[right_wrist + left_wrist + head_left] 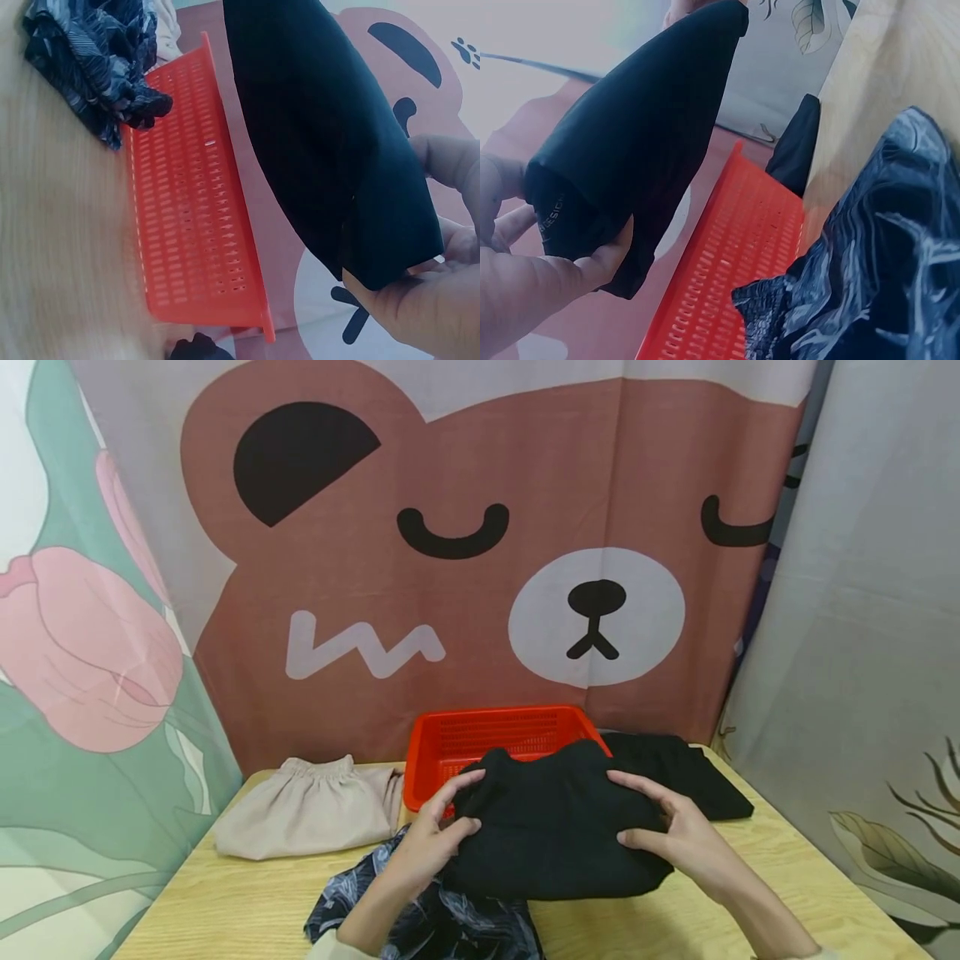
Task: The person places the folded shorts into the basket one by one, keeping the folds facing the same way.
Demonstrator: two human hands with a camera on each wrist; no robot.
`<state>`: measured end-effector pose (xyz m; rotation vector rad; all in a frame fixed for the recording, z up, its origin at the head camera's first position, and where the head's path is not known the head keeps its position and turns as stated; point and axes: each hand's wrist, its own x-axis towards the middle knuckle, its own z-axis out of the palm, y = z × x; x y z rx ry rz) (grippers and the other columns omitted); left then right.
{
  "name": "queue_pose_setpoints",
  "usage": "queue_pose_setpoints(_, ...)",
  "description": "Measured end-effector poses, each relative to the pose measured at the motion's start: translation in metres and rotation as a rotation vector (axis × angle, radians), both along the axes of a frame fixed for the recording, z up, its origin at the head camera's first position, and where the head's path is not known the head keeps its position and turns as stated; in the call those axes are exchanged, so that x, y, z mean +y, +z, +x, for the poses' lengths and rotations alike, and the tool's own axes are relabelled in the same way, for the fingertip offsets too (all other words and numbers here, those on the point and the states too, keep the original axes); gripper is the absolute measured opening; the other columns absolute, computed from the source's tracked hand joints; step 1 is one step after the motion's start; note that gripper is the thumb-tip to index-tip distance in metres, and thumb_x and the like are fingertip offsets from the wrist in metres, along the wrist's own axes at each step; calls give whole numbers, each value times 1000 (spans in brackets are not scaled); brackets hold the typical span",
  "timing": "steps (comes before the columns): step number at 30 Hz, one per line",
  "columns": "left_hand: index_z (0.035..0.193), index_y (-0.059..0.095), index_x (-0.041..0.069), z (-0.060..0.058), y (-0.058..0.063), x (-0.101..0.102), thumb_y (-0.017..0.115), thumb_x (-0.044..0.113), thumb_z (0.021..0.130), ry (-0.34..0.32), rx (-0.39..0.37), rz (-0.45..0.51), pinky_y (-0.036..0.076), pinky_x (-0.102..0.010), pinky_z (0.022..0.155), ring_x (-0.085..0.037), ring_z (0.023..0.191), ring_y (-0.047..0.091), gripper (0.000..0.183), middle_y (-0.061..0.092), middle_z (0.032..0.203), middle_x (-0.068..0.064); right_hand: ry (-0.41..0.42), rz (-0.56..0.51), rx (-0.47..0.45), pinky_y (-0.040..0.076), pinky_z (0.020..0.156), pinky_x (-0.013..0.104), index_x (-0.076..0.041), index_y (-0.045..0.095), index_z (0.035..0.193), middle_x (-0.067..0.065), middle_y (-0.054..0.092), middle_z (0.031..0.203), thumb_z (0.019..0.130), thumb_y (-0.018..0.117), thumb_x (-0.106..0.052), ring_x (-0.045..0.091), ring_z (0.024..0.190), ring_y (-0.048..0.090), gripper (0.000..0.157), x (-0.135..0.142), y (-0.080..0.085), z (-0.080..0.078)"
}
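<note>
A folded black garment is held up above the table between my two hands. My left hand pinches its left edge, with thumb and fingers on opposite faces. In the left wrist view, small pale lettering shows on the black cloth near that thumb. Its right edge is gripped by my right hand, thumb toward me. Below and to the left lies a crumpled dark blue patterned garment with pale streaks, partly hidden. Behind the black cloth stands a red perforated basket, its front largely covered in the head view.
A beige garment with a gathered waistband lies folded left of the basket. Another folded black garment lies to the basket's right. The wooden table backs onto a hanging bear-print cloth, with curtains at both sides.
</note>
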<state>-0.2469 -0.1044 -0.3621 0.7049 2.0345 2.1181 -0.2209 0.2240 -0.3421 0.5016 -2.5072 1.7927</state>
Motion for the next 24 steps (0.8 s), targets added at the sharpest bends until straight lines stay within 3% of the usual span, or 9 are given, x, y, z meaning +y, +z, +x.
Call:
queue_pose_setpoints(4,145,43,18,-3,1,-4,53,0,93,19,10,11,53,-33,75,-26,91,62,56,33,145,-14,18,-24,0,46,91,31,-18,46,145,13,39,147,80,76,-8,31,123,49,72,-5,1,-8)
queue_pose_setpoints(7,145,43,17,-5,1,-6,52,-1,93,27,29,5,50,-26,65,-19,74,58,56,33,145,-13,34,-41,8,48,89,31,-17,46,145,14,38,147,80,75,-5,31,121,51,72,-8,1,-14)
queue_pose_setpoints(12,144,45,16,-9,2,-8,52,-1,93,79,57,-5,37,-20,47,-10,45,35,54,31,146,-12,40,-46,39,48,89,30,-15,46,145,14,37,148,80,75,-5,31,119,52,71,-13,3,-20)
queue_pose_setpoints(15,144,47,17,-12,3,-9,52,-2,93,108,42,2,35,-19,47,-11,45,33,54,31,147,-10,38,-52,49,47,90,32,-16,47,144,13,38,148,80,74,-4,31,120,51,71,-16,3,-25)
queue_pose_setpoints(21,143,48,17,-17,8,-13,52,-1,94,115,37,0,35,-21,48,-16,50,34,52,30,148,-8,10,-16,113,35,101,51,-16,49,143,9,37,150,79,75,-3,31,129,40,70,-21,4,-36)
queue_pose_setpoints(24,143,49,16,-20,9,-15,51,-3,94,115,49,7,35,-22,48,-12,59,42,52,28,151,-7,11,-13,123,31,103,56,-16,49,142,8,35,151,79,75,-3,32,132,36,70,-23,4,-42)
